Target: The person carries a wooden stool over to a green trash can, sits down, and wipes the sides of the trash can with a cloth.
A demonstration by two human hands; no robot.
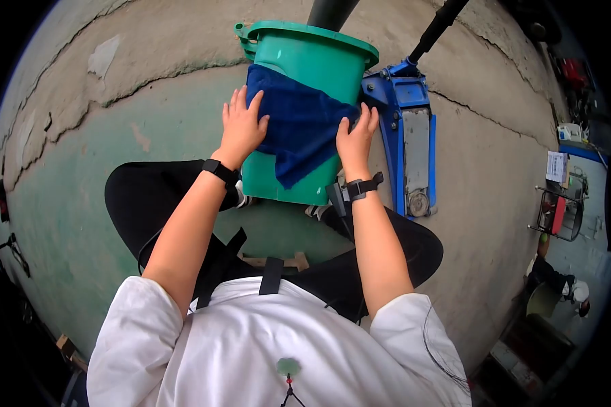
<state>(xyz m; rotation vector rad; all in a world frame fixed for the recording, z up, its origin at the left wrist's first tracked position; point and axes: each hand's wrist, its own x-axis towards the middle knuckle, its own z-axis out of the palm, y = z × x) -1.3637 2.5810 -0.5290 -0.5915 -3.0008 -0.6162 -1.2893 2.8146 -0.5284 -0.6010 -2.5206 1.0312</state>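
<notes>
Centrally, both hands (242,129) at blue cloth's (295,122) edges, green bin (285,178) behind

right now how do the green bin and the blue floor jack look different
The green bin is broad and smooth-walled; the blue floor jack is a narrower frame with a grey plate. The bin has a dark blue cloth across its side, while the jack has none and has a dark handle. Both are side by side.

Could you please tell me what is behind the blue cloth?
The green bin is behind the blue cloth, showing above and below it. Whatever part of the bin the cloth covers cannot be seen.
</notes>
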